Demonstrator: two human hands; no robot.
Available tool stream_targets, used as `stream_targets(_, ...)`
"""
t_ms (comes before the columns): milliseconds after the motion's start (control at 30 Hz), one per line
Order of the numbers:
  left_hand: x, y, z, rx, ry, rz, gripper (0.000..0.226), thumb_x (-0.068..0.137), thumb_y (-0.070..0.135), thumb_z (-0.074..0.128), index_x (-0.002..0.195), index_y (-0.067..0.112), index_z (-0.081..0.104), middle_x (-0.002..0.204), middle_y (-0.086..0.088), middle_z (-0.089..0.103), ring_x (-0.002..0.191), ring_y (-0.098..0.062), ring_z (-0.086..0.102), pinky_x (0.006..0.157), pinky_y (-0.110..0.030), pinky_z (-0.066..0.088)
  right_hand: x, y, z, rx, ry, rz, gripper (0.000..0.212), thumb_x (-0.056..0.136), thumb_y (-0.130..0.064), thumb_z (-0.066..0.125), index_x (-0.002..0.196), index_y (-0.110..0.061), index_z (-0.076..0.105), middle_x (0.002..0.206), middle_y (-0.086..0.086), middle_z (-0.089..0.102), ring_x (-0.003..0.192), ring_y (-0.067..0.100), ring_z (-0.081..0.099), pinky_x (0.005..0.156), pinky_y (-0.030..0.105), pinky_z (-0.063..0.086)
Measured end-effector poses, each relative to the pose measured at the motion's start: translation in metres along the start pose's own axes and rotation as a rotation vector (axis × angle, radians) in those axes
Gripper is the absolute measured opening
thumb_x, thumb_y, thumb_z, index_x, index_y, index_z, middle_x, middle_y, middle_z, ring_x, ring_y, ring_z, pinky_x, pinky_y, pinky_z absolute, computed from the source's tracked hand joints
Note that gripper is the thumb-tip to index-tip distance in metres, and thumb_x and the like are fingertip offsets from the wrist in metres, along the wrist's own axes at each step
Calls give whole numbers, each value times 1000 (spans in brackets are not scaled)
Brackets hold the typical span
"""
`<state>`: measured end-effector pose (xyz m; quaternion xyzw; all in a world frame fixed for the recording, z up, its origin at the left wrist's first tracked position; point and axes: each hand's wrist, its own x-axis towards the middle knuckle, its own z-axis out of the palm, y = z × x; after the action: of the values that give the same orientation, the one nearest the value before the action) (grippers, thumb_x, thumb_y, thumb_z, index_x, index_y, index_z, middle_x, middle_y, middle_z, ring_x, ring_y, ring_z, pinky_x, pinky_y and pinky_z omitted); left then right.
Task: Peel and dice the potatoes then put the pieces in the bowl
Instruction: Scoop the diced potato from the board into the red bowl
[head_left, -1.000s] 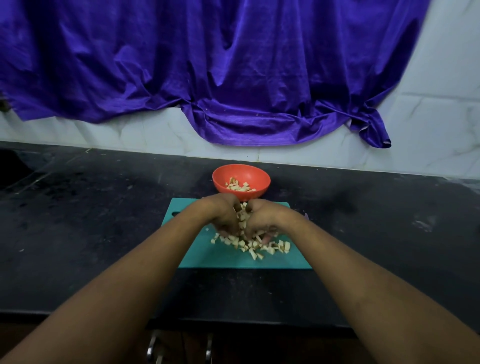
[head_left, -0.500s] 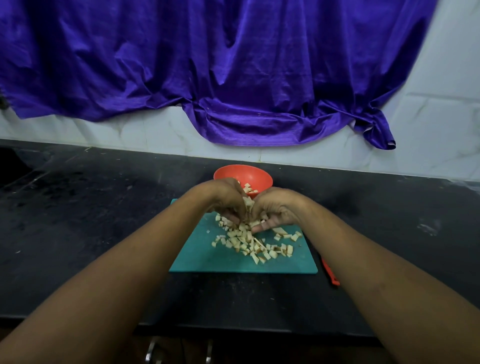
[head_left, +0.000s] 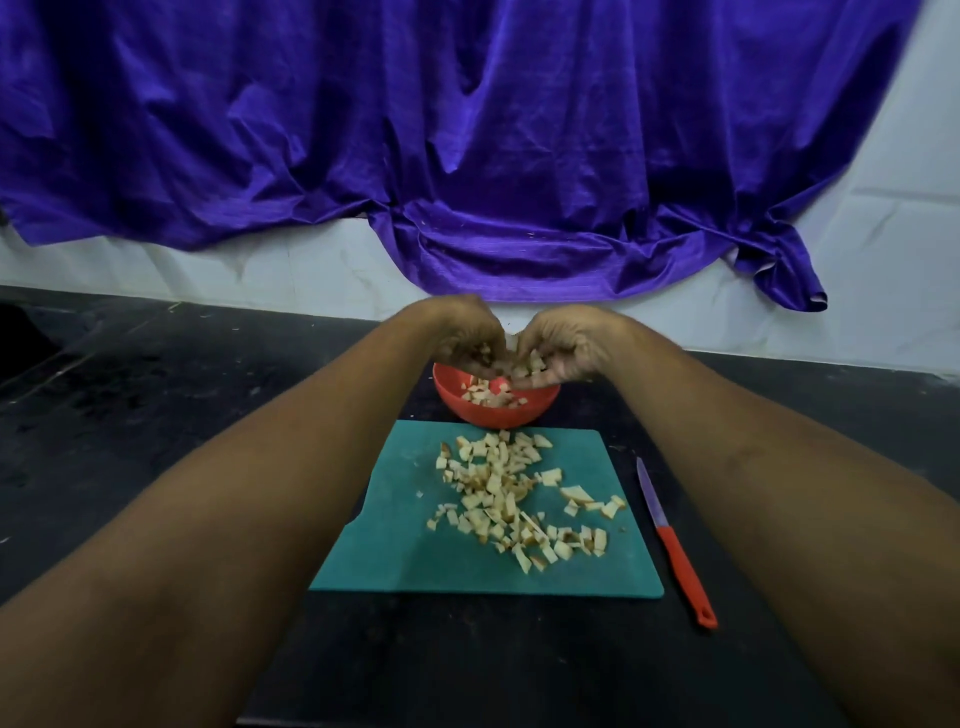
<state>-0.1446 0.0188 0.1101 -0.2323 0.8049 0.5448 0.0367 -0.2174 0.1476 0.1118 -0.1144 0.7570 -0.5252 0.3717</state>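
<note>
— Well, where are the potato pieces (head_left: 511, 501) to be found?

— Most are seen scattered across the teal cutting board (head_left: 395, 551), which is laid flat on the dark surface (head_left: 156, 426). A smaller heap is seen inside the orange-red bowl (head_left: 493, 413), which is set just beyond the board's far edge.

— And how are the hands held?

— Both are raised over the bowl, close together. The left hand (head_left: 462, 338) and the right hand (head_left: 571, 348) are cupped, and the fingers (head_left: 540, 376) of each are curled round a scoop of potato pieces that is gripped between the two palms.

— Is anything else laid out?

— A knife (head_left: 672, 540) with a red handle and a purplish blade is laid on the surface just to the right of the board, not touching it. A purple cloth (head_left: 467, 130) is hung against the white tiled wall (head_left: 883, 260) behind.
</note>
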Motion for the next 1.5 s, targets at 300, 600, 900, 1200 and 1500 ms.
stream_targets(300,10,-24,-1,25,29,33,33,102,8,52,133,4,61,114,-10,66,105,-22,61,102,-40,52,21,8,-5,8,-39,2,45,102,-9,51,146,2,46,153,23,47,145,40,40,121,60,29)
stream_targets(600,-1,-41,4,-2,113,169,48,95,-7,49,136,12,63,127,-11,67,120,-28,61,106,-43,52,18,23,4,228,-25,-143,48,111,-32,33,143,-1,52,150,24,51,146,37,40,125,51,24)
stream_targets(900,-32,-55,19,-199,43,236,29,98,-1,58,124,9,66,120,-13,70,109,-25,70,93,-37,60,-9,29,-8,513,-65,-254,55,107,-50,41,123,-1,62,134,28,59,126,40,59,113,50,44)
stream_targets(1200,-77,-63,68,-257,-275,109,36,90,35,77,112,6,74,97,-6,73,70,-11,65,69,-29,59,-45,64,-7,841,-32,-331,71,102,-60,44,138,1,54,128,28,64,118,43,65,106,53,50)
stream_targets(1500,-88,-63,75,-202,-210,159,13,90,11,78,101,6,75,85,-8,73,62,-10,59,62,-24,55,-58,68,14,862,-20,-328,75,99,-65,48,134,0,56,127,28,66,115,43,67,109,56,48)
